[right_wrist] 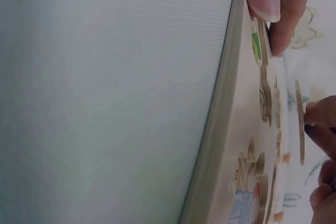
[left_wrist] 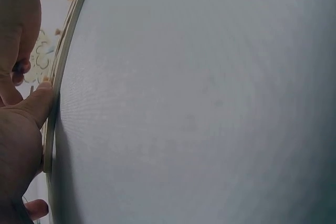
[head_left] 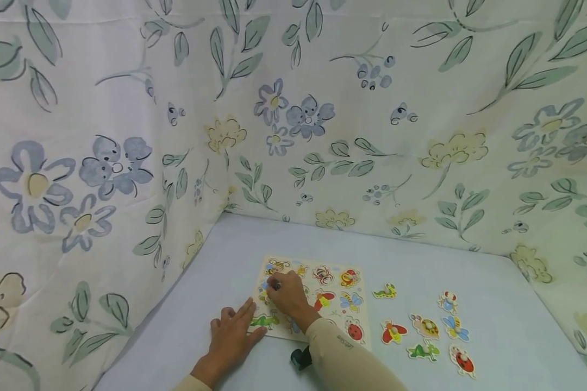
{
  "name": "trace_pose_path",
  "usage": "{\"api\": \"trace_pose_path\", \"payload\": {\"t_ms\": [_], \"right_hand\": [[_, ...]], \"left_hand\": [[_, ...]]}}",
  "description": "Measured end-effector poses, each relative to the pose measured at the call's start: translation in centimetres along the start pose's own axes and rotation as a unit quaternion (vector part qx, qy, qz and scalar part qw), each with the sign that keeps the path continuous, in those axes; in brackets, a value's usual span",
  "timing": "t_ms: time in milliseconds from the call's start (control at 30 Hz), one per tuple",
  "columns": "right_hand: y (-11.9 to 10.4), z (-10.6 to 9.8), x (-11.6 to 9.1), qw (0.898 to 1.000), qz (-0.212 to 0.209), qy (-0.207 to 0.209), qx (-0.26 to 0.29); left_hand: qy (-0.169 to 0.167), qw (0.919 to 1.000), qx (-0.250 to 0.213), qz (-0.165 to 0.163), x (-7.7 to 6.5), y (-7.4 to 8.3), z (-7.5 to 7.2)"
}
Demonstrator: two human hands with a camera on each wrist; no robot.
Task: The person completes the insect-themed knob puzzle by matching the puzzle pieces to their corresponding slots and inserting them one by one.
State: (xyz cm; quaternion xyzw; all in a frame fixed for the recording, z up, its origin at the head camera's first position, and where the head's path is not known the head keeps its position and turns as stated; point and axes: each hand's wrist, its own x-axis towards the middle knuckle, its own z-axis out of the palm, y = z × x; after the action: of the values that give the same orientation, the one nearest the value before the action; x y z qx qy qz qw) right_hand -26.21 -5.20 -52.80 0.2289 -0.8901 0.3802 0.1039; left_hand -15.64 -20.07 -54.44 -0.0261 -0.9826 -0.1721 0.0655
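A wooden puzzle board (head_left: 336,320) with insect pictures lies on the white table. Over its left part, my right hand (head_left: 288,296) pinches a thin puzzle piece (right_wrist: 301,124) by its knob. The right wrist view catches this piece edge-on, raised above the board, so its picture is hidden. My left hand (head_left: 232,334) rests at the board's front left corner with fingers spread, its thumb (left_wrist: 42,98) against the front edge. Close to that hand, a green grasshopper picture (head_left: 265,321) shows on the board.
Right of the board lie several loose pieces: a caterpillar (head_left: 385,291), a red-winged insect (head_left: 393,332), a grasshopper (head_left: 423,351), a dragonfly (head_left: 455,328) and a ladybug (head_left: 462,360) among them. A black object (head_left: 300,358) shows beneath the right forearm. Floral cloth (head_left: 323,179) hangs behind the table.
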Motion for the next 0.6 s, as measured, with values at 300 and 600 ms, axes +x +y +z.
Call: {"api": "trace_pose_path", "payload": {"t_ms": [300,600], "right_hand": [[0.3,0.9,0.0,0.999,0.033,-0.032,-0.012],[-0.1,1.0,0.1,0.997,0.049,-0.054,-0.019]], "left_hand": [[0.007,0.9999,-0.002,0.008,-0.1,0.0,0.0],[-0.001,1.0,0.002,-0.001,0.0,-0.1,0.0]]}}
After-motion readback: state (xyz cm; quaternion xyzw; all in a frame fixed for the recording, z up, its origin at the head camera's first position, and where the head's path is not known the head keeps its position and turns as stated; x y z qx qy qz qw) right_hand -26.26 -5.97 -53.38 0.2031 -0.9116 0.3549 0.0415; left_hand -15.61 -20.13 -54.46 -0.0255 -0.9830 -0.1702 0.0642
